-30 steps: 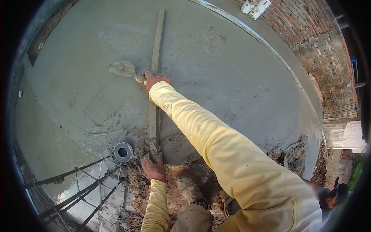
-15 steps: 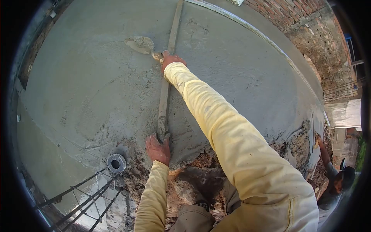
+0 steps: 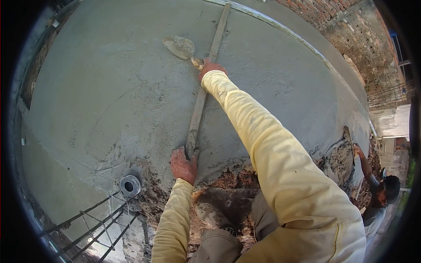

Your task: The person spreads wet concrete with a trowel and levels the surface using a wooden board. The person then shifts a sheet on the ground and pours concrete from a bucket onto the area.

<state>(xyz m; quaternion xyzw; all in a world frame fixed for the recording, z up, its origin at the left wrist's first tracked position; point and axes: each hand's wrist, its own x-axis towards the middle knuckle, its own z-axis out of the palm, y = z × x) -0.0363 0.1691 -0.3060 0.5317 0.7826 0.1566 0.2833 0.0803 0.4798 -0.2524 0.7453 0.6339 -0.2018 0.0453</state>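
Note:
A long, straight screed board [image 3: 202,101] lies across wet grey concrete [image 3: 109,83], slanting from near me up to the right. My left hand [image 3: 184,166], smeared with cement, is closed around its near end. Farther along, my right hand [image 3: 213,68] is closed over the board and also holds the handle of a pointed trowel [image 3: 180,47]. The trowel's blade points left, with mortar on it. My right palm and part of the grip are hidden behind the fingers and sleeve.
A round pipe end [image 3: 130,186] stands left of my left arm, beside a rebar cage [image 3: 94,228]. Rough soil [image 3: 237,182] borders the concrete near my legs. A pale edge strip [image 3: 285,30] curves along the far right. Another person [image 3: 383,193] works at the right with a flat tool [image 3: 349,139].
Both hands have shifted right with the board, the far end moving most, so it slants more. The trowel moved right along with my right hand. The other person's tool tilted and moved left.

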